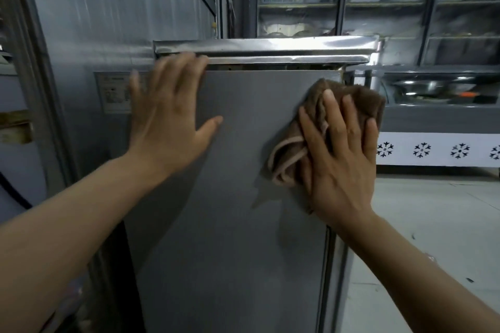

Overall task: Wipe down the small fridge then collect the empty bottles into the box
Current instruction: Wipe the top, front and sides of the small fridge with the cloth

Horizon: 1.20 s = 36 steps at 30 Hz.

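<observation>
Small fridge [238, 170] at the middle of the head view, upright, grey side panel facing the camera, shiny steel top edge [265, 47] running across above the panel, a narrow dark gap between edge and panel. Left hand [170, 113] laid flat against the upper left of the panel, fingers straight and spread, tips reaching up to the steel edge, thumb stretched out to the right, nothing grasped; slightly blurred. Right hand [341, 159] pressed on a brown cloth [324, 127] at the upper right of the panel, near the right border, fingers straight and slightly apart over the crumpled fabric, pinning it against the metal rather than curling round it; folds of cloth showing above the fingertips and bunched out to the left of the palm. Both bare forearms reaching in from the bottom corners. Left of the fridge, touching or just beside it, a taller grey cabinet [108, 21] with a label plate [115, 93] partly hidden behind the left hand. Behind, glass-fronted shelves [378, 2] with blurred contents. At right, a low counter [438, 116] with metal bowls [430, 87] and a white band of snowflake marks [422, 150]. Pale tiled floor [433, 224] at lower right.
</observation>
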{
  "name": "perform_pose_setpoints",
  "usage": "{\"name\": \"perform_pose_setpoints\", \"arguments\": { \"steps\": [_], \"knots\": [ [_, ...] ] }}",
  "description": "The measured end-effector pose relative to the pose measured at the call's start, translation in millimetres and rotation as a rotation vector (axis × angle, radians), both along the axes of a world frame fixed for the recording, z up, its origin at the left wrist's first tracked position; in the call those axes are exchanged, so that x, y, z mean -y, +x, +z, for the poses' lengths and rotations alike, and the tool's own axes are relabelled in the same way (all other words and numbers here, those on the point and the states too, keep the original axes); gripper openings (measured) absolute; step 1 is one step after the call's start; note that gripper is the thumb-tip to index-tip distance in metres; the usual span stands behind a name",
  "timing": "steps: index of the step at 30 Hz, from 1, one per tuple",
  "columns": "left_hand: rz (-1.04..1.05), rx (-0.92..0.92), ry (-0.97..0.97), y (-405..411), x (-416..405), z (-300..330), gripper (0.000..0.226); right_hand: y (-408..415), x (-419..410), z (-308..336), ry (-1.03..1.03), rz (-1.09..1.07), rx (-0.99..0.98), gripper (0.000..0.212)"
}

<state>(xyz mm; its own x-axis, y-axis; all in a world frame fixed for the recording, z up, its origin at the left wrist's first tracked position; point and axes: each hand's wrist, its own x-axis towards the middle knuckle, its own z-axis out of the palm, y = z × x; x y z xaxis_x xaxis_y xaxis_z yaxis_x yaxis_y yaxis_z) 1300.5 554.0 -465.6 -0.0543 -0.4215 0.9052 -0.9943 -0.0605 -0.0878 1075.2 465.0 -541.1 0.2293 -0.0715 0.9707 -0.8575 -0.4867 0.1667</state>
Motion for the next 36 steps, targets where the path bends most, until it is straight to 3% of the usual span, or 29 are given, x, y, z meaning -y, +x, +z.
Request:
{"name": "perform_pose_setpoints", "arguments": {
  "steps": [3,5,8,11,13,17,20,25,27,29,33,36],
  "knots": [
    [0.096,-0.126,0.013,38.8,-14.3,0.8,0.083,10.6,-1.8,-35.6,-0.007,0.087,-0.055,0.051],
    [0.117,-0.118,0.033,54.3,-21.0,-1.6,0.082,15.9,-7.1,-78.7,0.023,0.145,-0.216,0.05],
    [0.133,-0.069,0.023,59.1,-21.2,-2.9,0.079,15.7,-14.2,-128.0,0.08,0.102,-0.46,0.066],
    [0.116,-0.062,0.019,59.9,-18.9,-4.6,0.076,15.4,-15.8,-123.9,0.063,0.103,-0.55,0.07],
    [0.103,-0.06,0.014,61.9,-18.5,-6.2,0.076,23.4,-14.7,-92.8,0.018,0.108,-0.5,0.07],
    [0.075,-0.057,-0.005,63.5,-16.3,-6.2,0.077,59.4,-13.5,-21.3,-0.005,0.111,-0.194,0.064],
    [0.08,-0.05,-0.007,65.0,-15.1,-7.6,0.078,81.5,-17.5,-29.6,-0.011,0.13,-0.114,0.057],
    [0.08,-0.062,0.033,66.5,-18.6,-6.4,0.077,90.8,-29.2,-117.4,0.002,0.187,-0.664,0.056],
    [0.053,-0.03,0.083,71.9,-22.9,-1.6,0.076,89.6,-31.3,-116.1,0.004,0.172,-0.764,0.057],
    [0.039,0.038,0.129,84.8,-29.5,3.1,0.075,92.0,-32.5,-90.9,-0.032,0.183,-0.739,0.057],
    [0.042,-0.026,0.12,111.9,-41.4,3.2,0.078,118.9,-30.2,-14.6,-0.041,0.194,-0.435,0.071],
    [0.005,0.001,0.151,118.7,-41.3,0.4,0.081,147.6,-34.3,-6.4,-0.033,0.189,-0.312,0.07]
  ]
}}
